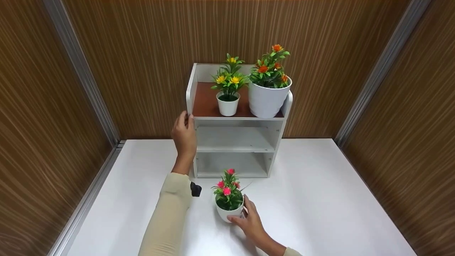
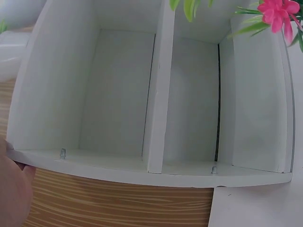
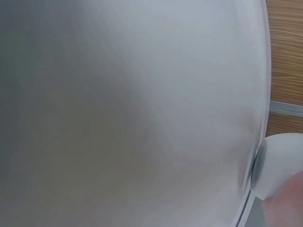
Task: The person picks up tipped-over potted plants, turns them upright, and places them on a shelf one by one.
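In the head view, my left hand (image 1: 185, 138) grips the left side panel of a small white shelf unit (image 1: 235, 138), its thumb and fingers at the panel's front edge. The left wrist view shows part of that hand (image 2: 14, 194) at the edge of the shelf's side. Low in front of the shelf, my right hand (image 1: 253, 222) holds a small white flowerpot (image 1: 224, 214) with pink flowers and green leaves, thumb and fingers on its right side. In the right wrist view, a bit of the white pot (image 3: 279, 158) shows beside the hand (image 3: 286, 203).
On the shelf's brown top stand a small pot with yellow flowers (image 1: 228, 107) and a larger white pot with orange flowers (image 1: 267, 101). Below are two open compartments. The shelf stands on a white tabletop (image 1: 320, 199), against a wood-grain back wall (image 1: 142, 71), with walls on both sides.
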The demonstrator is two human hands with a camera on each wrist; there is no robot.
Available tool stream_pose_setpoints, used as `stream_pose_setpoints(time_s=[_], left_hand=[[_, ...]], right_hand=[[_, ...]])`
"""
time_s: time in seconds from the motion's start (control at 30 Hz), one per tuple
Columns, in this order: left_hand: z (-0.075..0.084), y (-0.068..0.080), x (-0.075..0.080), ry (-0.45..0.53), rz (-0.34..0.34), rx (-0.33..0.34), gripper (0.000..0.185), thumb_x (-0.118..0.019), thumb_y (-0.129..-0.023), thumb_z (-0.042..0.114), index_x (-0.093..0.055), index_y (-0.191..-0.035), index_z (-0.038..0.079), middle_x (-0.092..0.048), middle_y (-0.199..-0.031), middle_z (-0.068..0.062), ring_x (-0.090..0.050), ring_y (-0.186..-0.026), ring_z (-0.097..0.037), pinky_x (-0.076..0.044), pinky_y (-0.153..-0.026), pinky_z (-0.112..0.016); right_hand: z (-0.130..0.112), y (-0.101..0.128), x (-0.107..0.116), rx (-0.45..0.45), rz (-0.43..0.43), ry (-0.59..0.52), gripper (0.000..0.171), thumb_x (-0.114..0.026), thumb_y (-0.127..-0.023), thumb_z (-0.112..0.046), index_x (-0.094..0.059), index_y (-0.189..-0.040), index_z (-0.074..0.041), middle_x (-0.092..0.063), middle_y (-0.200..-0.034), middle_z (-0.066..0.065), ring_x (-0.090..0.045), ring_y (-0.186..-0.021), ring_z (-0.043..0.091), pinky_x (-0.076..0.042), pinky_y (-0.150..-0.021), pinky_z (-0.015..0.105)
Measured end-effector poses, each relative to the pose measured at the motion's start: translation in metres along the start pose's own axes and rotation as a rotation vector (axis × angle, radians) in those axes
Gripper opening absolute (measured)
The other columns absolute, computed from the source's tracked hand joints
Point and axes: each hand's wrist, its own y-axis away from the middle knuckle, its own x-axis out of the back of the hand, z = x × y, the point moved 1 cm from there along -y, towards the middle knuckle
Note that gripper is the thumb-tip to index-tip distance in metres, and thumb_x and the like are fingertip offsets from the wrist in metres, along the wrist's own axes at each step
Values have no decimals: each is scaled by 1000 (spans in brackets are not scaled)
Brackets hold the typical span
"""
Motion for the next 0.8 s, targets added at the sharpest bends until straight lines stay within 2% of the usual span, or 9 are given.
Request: stream_pose_setpoints(time_s=[0.2,0.43,0.63,0.8], left_hand=[[0,0,0,-2,3,-4,36,-56,-105,23,-61,-133,1,-68,-123,-15,-65,-113,-22,-56,-95,-34],[-1,-1,0,2,6,-18,35,-56,-105,22,-61,-132,0,-67,-122,-16,-65,-112,-23,-56,-95,-33],[-1,0,0,-14,5,-18,36,-56,-105,23,-61,-133,0,-68,-121,-16,-65,-112,-23,-56,-94,-34],[-2,0,0,-16,0,-7,37,-55,-106,24,-61,-133,0,-67,-121,-15,-65,-113,-24,-56,-94,-34]], right_hand=[[-1,-1,-3,-12,0,24,98,-90,-75,-22,-35,-152,3,-37,-146,24,-32,-144,45,-28,-119,54],[-3,0,-2,-11,5,16,101,-89,-77,-23,-31,-154,6,-35,-154,30,-33,-145,48,-32,-118,52],[-9,0,0,5,64,12,98,-90,-76,-22,-35,-152,6,-39,-151,28,-37,-143,47,-35,-116,51],[-31,-5,4,34,137,37,97,-91,-75,-24,-37,-150,5,-43,-148,25,-40,-142,43,-39,-115,49]])
